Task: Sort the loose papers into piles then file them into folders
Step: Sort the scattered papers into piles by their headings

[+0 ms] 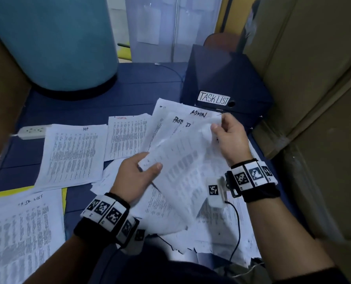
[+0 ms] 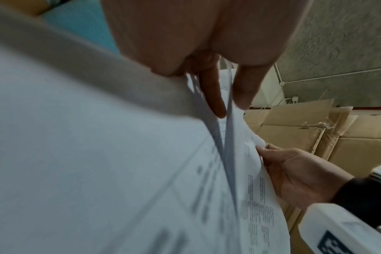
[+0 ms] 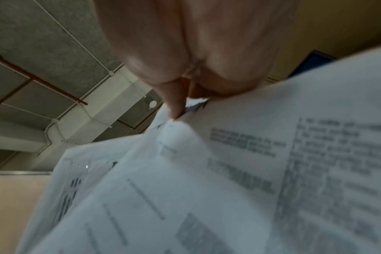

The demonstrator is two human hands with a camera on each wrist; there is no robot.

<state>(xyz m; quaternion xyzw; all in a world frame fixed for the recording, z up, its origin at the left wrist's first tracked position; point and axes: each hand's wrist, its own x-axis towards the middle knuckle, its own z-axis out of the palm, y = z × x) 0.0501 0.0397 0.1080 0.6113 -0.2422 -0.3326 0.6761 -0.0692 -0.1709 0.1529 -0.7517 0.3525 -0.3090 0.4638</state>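
Both hands hold a sheaf of printed sheets (image 1: 182,173) up over the blue table (image 1: 88,99). My left hand (image 1: 138,171) grips its lower left edge, thumb on top; the left wrist view shows its fingers (image 2: 213,96) between the sheets (image 2: 98,154). My right hand (image 1: 225,132) pinches the top right corner of the front sheet (image 3: 228,171). Sorted piles lie beyond: one headed "HR" (image 1: 72,152), one "ADMIN" in red (image 1: 127,138), one "ADMIN" in black (image 1: 191,115), and a "TASK LIST" pile (image 1: 21,228) on a yellow folder (image 1: 64,193) at the near left.
A dark blue box file labelled "TASK LIST" (image 1: 225,83) stands at the back right. Cardboard boxes (image 1: 313,78) wall the right side, a blue cylinder (image 1: 54,37) stands at the back left. A white power strip (image 1: 32,131) lies left. More loose papers (image 1: 221,232) lie under my wrists.
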